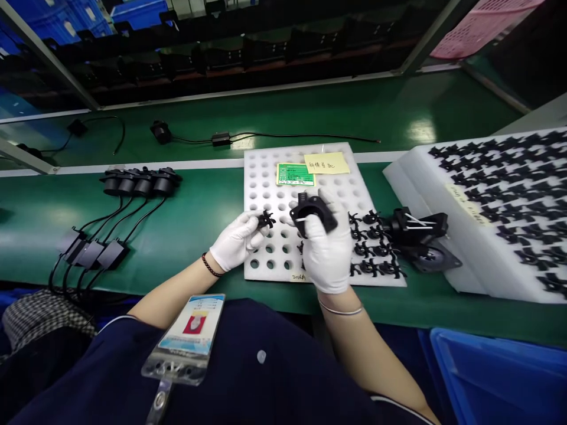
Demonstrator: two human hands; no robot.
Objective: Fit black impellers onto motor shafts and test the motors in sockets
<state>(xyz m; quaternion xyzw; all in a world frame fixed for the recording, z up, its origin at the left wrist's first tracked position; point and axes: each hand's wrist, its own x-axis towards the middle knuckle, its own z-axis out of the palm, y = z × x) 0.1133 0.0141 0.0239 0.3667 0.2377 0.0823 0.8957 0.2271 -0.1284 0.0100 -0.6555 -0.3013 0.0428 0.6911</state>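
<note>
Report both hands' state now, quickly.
Left hand: closed, pinching a small black plastic star-shaped part.
Right hand: closed, holding a black plastic housing.

Matt plastic housing, white foam board, glossy green benchtop

We see our white-gloved left hand and right hand against black: a small black plastic star-shaped part and a matte black plastic housing. A white foam tray is patterned with round holes. It carries a yellow paper note and a green printed label. Beneath lies a glossy green surface. A bright blue plastic crate and a black-and-white checkered cloth sit nearby.
</note>
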